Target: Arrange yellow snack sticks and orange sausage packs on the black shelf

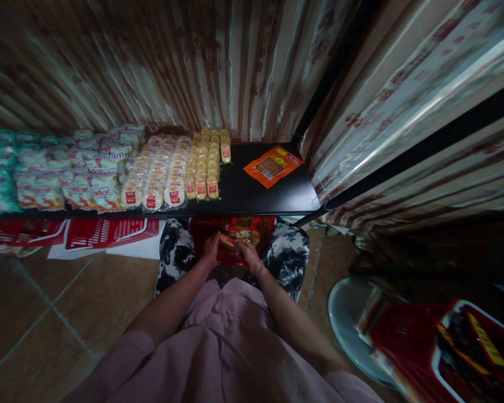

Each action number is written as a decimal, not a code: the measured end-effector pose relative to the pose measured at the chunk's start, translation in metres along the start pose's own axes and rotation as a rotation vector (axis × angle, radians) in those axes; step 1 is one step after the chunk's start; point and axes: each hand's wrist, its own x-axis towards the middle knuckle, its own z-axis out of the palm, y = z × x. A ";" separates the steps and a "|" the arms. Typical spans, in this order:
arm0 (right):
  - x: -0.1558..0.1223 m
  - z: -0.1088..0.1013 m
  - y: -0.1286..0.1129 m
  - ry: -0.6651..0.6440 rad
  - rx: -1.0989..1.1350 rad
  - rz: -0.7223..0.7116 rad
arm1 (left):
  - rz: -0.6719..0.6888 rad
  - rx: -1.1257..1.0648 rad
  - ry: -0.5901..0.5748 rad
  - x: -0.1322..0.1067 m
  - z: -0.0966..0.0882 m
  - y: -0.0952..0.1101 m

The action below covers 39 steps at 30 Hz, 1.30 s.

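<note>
Grasps a small orange block-shaped packet (227, 241) with the left hand's (211, 248) fingers, over a red plastic basket (198, 230), with the flat black tabletop (246, 196) at twelve o'clock. Has the right hand (247, 253) at the packet's four o'clock; cannot tell those fingers' grip.

One head-worn view, close above the knees (286, 254), forward and down toward the shelf (240, 197), seemingly blurry lower right

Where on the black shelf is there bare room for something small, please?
The black shelf is bare between the yellow packets and orange pouch, and from the pouch to the front edge. From the yellow packets leftward it is crowded.
</note>
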 end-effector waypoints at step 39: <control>-0.014 -0.002 -0.026 -0.106 -0.266 -0.214 | 0.175 0.117 -0.080 -0.018 0.028 0.031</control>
